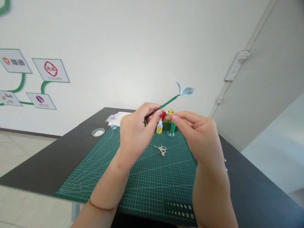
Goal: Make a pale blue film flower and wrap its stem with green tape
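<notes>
My left hand is closed around the dark lower part of a flower stem. The stem's upper part is green, and it slants up to the right. At its tip sits a pale blue flower with pointed petals. Just right of the stem, my right hand is closed in a pinch of thumb and forefinger; whatever lies between those fingertips is too fine to make out. Behind the hands stand a spool of green thread and a small glue bottle with a yellow label.
A green cutting mat lies on the black table. Small scissors rest on it, and a loose blue flower lies at its far left. A clear round dish and white tissue sit toward the back.
</notes>
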Motion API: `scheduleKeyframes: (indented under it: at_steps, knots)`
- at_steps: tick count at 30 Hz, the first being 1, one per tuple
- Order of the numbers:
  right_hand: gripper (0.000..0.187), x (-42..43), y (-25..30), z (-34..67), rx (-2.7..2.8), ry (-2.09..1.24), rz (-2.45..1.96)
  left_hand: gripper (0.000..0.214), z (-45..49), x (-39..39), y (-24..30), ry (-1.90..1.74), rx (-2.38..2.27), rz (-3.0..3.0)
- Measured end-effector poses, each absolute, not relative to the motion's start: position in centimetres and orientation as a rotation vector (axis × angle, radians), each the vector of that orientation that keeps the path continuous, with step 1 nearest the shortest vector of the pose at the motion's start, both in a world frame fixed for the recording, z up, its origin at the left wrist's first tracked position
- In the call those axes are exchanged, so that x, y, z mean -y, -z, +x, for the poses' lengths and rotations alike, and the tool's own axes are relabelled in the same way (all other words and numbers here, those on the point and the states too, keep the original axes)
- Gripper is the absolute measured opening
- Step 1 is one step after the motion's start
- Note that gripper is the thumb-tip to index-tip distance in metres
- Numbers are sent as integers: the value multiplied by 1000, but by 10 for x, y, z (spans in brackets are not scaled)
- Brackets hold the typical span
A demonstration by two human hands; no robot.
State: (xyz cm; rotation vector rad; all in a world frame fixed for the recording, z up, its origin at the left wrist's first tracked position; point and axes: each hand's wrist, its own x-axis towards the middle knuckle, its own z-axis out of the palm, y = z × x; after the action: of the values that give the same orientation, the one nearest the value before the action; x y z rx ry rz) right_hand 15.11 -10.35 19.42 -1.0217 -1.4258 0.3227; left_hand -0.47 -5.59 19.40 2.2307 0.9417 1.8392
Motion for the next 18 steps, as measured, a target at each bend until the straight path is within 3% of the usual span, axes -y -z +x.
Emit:
scheduleKeyframes:
  at_steps: [9,18]
  knots:
    - [13,133,-201,164,1546,-263,-1110,15,-12,53,-198,-1180,-1128,2657]
    - [12,146,-201,170,1337,-337,-957,16,-25,60,-193,-700,-685,2891]
